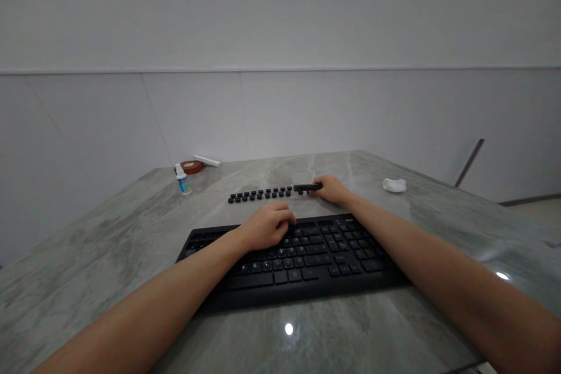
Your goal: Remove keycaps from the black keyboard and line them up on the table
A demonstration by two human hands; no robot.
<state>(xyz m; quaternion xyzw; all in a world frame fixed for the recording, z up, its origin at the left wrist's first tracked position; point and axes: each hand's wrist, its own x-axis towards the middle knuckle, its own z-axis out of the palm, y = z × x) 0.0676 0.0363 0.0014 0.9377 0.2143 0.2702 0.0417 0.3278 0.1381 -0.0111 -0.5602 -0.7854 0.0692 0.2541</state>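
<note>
A black keyboard (272,280) lies on the marble-patterned table, with several of its key places looking uncapped. My left hand (269,225) rests over its upper rows, fingers curled and thumb and fingertips close together at the top edge. What those fingertips grip, if anything, is hidden. Beyond the keyboard, small black keycaps (258,194) stand in two rows. My right hand (332,189) is closed around one end of a slim black tool (302,187), which points left over the right end of the keycap rows. The tool's exact kind is unclear.
A small white-capped bottle (183,181) stands at the back left, with a reddish-brown object (193,167) and a white flat strip (207,160) behind it. A crumpled white wad (394,185) lies to the right. A pale wall (280,111) rises behind the table.
</note>
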